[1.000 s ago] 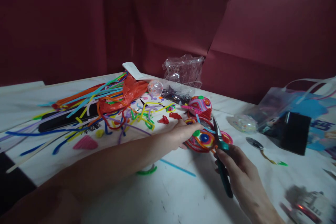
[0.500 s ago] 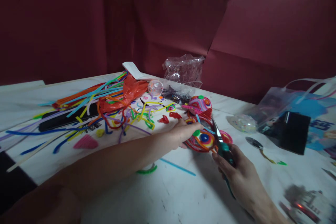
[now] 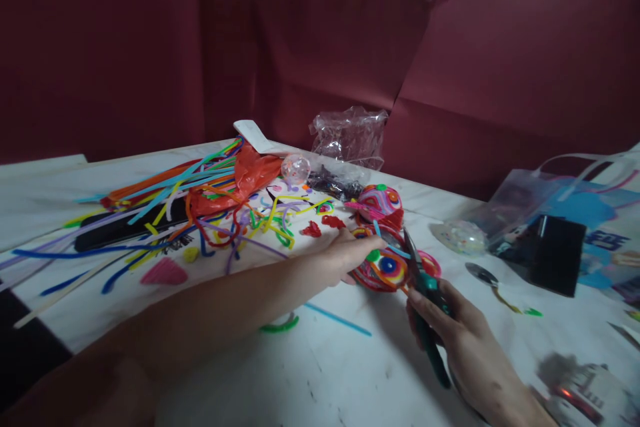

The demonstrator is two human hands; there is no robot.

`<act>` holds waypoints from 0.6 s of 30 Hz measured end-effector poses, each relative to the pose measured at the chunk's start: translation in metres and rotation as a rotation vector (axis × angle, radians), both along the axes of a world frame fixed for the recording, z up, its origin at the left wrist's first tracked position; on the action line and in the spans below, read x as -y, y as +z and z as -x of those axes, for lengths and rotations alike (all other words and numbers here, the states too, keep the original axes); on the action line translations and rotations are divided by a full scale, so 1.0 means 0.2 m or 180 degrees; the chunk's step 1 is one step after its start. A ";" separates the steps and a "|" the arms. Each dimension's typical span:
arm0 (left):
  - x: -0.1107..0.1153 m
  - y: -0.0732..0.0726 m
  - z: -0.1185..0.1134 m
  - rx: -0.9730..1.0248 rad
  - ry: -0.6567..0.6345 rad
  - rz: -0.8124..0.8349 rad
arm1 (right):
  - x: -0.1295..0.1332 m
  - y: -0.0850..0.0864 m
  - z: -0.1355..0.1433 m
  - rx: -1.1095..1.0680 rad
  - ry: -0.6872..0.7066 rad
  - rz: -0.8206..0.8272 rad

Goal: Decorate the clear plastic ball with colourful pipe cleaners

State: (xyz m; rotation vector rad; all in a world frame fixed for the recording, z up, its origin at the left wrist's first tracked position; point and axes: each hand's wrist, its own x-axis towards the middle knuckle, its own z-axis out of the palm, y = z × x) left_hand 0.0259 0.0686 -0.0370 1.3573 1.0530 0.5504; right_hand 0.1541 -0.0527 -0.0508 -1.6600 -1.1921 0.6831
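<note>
My left hand (image 3: 350, 255) is closed on the edge of a round craft piece (image 3: 380, 273) wound from coloured pipe cleaners, with a blue-centred, eye-like disc on it. A light blue pipe cleaner (image 3: 399, 251) crosses the top of this piece. My right hand (image 3: 463, 330) grips pliers (image 3: 427, 283) with green-and-black handles that are spread apart. Their narrow metal jaws point up and away, beside the piece's right side and the light blue end; whether they touch it I cannot tell. Behind sits a second multicoloured round piece (image 3: 380, 201).
Many loose pipe cleaners (image 3: 170, 190) and an orange-red bag (image 3: 255, 170) lie at left. Crumpled clear plastic (image 3: 350, 137) stands at the back. At right are a black box (image 3: 557, 255), a blue-and-white bag (image 3: 607, 213) and a metallic disc (image 3: 481, 273).
The pliers' handles have spread wider in my right hand, and the jaws have shifted slightly left. My left hand and the craft piece stay nearly in place.
</note>
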 end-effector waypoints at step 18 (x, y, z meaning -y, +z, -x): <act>0.04 0.07 -0.01 0.0054 0.0136 0.0181 | -0.01 0.00 0.04 -0.0190 -0.0478 -0.0275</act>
